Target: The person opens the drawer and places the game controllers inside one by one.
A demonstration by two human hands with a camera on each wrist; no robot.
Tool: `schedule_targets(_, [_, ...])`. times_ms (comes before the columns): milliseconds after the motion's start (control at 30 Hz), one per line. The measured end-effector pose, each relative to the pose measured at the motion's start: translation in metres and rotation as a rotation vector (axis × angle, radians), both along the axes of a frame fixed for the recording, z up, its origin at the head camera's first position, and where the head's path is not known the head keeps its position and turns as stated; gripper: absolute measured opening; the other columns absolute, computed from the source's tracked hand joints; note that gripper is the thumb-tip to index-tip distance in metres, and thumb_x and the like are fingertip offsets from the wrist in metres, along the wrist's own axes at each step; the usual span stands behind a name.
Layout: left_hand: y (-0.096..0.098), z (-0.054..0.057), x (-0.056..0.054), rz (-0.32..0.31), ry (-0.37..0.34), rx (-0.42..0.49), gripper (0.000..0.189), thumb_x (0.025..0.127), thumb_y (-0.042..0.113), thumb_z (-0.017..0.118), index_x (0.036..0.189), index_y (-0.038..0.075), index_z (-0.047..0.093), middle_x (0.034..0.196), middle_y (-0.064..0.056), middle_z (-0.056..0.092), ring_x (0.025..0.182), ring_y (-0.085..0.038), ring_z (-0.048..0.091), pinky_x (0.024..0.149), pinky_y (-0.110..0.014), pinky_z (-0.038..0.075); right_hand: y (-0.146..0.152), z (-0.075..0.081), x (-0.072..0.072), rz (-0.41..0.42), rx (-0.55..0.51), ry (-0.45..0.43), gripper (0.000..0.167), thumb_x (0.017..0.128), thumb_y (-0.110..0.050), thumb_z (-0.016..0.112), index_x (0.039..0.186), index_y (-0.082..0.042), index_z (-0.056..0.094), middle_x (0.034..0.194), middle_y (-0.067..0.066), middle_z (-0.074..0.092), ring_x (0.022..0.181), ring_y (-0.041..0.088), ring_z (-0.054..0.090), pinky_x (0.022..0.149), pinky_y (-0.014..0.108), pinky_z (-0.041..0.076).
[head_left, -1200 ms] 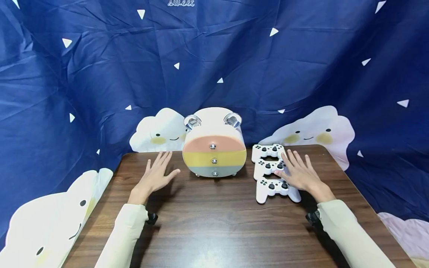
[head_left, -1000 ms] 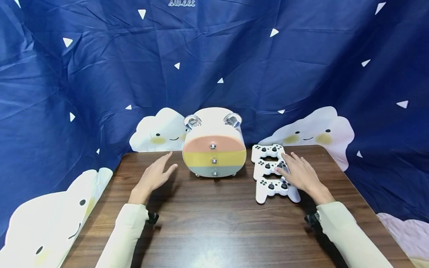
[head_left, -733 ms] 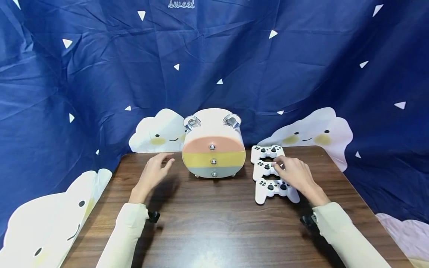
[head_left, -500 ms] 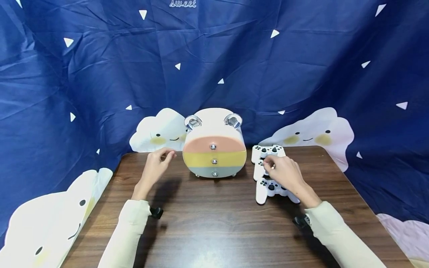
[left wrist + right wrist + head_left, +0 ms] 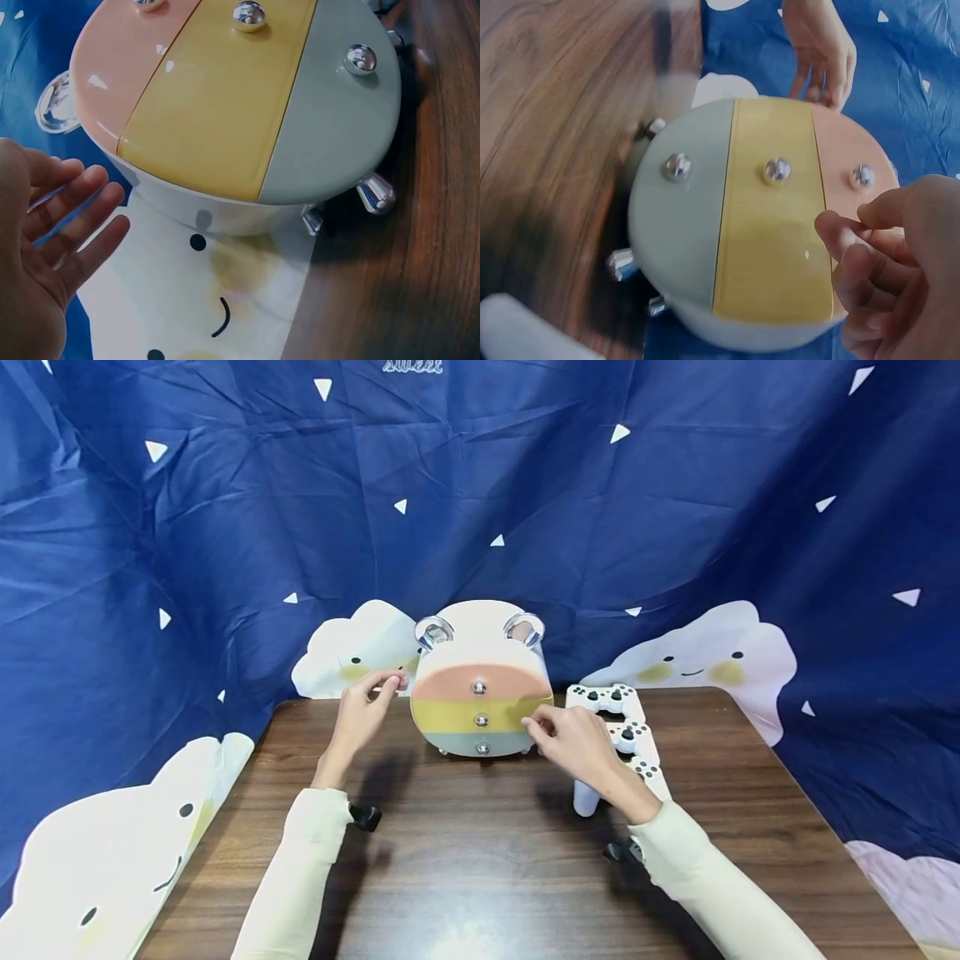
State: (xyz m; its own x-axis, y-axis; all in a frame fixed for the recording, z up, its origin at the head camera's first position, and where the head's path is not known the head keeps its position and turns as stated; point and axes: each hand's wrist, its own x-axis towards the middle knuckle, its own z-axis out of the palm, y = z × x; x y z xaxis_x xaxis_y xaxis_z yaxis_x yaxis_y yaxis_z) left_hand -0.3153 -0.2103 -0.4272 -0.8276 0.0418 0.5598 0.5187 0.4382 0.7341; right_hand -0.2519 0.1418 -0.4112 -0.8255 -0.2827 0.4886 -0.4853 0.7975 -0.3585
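Note:
A small oval drawer cabinet [image 5: 442, 717] stands at the back middle of the table. Its pink, yellow and grey-green drawers, each with a chrome knob, are closed; two chrome rings sit on top like ears. Beside its left edge, my left hand [image 5: 358, 714] hovers with fingers loosely bent and nothing in them; the left wrist view shows the fingers [image 5: 94, 199] spread near the pink drawer. My right hand [image 5: 583, 747] is in front of the cabinet's right side, fingers loosely curled and holding nothing. In the right wrist view its fingertips overlap the yellow and pink drawers.
Three white game controllers lie in a column right of the cabinet: the back one [image 5: 577, 696], the middle one [image 5: 643, 741] and the front one [image 5: 587, 799], partly hidden by my right hand and forearm. A blue cloth [image 5: 480, 485] with clouds hangs behind the wooden table [image 5: 465, 843].
My right hand has moved left from over the controllers to the cabinet's front right. My left hand has risen slightly toward the cabinet. Both hands' fingers went from spread to loosely bent.

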Motion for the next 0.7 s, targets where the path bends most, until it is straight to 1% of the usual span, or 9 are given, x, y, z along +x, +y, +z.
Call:
schedule_targets(133, [0.004,0.002,-0.008,-0.006,-0.015,0.021,0.025,0.109,0.011,0.061,0.122,-0.005,0.076,0.114,-0.023,0.078,0.108,-0.038,0.074,0.087,-0.010,0.058,-0.014,0.004,-0.004,0.002,-0.008,0.029,0.030,0.100,-0.033,0.072,0.073,-0.023,0.066,0.056,-0.011,0.051,0.052,0.013,0.049,0.045,0.032,0.039])
schedule_targets(200, [0.004,0.002,-0.012,-0.005,-0.032,0.022,0.026,0.109,0.010,0.060,0.124,-0.006,0.074,0.118,-0.025,0.076,0.113,-0.039,0.072,0.090,-0.015,0.058,-0.021,0.006,-0.006,-0.005,-0.003,0.042,0.029,0.101,-0.034,0.071,0.074,-0.022,0.068,0.057,-0.010,0.054,0.053,0.014,0.052,0.046,0.033,0.041])
schedule_targets(300, [0.002,0.001,-0.017,-0.026,-0.072,0.036,0.029,0.110,0.011,0.059,0.131,-0.006,0.070,0.127,-0.026,0.073,0.122,-0.040,0.069,0.100,-0.032,0.060,-0.031,0.009,-0.010,-0.025,0.005,0.049,0.029,0.102,-0.035,0.069,0.077,-0.021,0.070,0.060,-0.009,0.059,0.054,0.015,0.055,0.046,0.036,0.044])
schedule_targets(367, [0.000,0.000,-0.019,-0.054,-0.099,0.047,0.032,0.111,0.014,0.059,0.136,-0.004,0.068,0.133,-0.025,0.071,0.127,-0.039,0.066,0.106,-0.044,0.058,-0.038,0.011,-0.012,-0.044,0.012,0.052,0.028,0.103,-0.035,0.067,0.079,-0.021,0.071,0.062,-0.009,0.061,0.055,0.017,0.058,0.047,0.037,0.046])
schedule_targets(433, [-0.002,0.000,-0.021,-0.088,-0.128,0.054,0.035,0.111,0.017,0.059,0.140,-0.002,0.065,0.138,-0.024,0.069,0.132,-0.038,0.064,0.112,-0.052,0.054,-0.044,0.014,-0.014,-0.057,0.013,0.055,0.028,0.103,-0.036,0.067,0.081,-0.020,0.073,0.063,-0.008,0.062,0.056,0.019,0.059,0.047,0.038,0.048])
schedule_targets(567, [-0.006,0.000,-0.025,-0.146,-0.193,0.047,0.043,0.111,0.023,0.061,0.149,0.004,0.060,0.147,-0.019,0.065,0.141,-0.035,0.059,0.120,-0.054,0.048,-0.054,0.020,-0.018,-0.075,0.007,0.060,0.029,0.103,-0.040,0.066,0.084,-0.020,0.075,0.063,-0.007,0.063,0.062,0.022,0.064,0.049,0.042,0.053])
schedule_targets(700, [-0.009,-0.001,-0.028,-0.209,-0.250,0.024,0.050,0.111,0.027,0.059,0.155,0.005,0.053,0.157,-0.017,0.058,0.148,-0.035,0.052,0.125,-0.054,0.043,-0.062,0.022,-0.022,-0.095,0.017,0.080,0.032,0.103,-0.044,0.066,0.087,-0.020,0.078,0.066,-0.004,0.069,0.069,0.026,0.070,0.052,0.047,0.058])
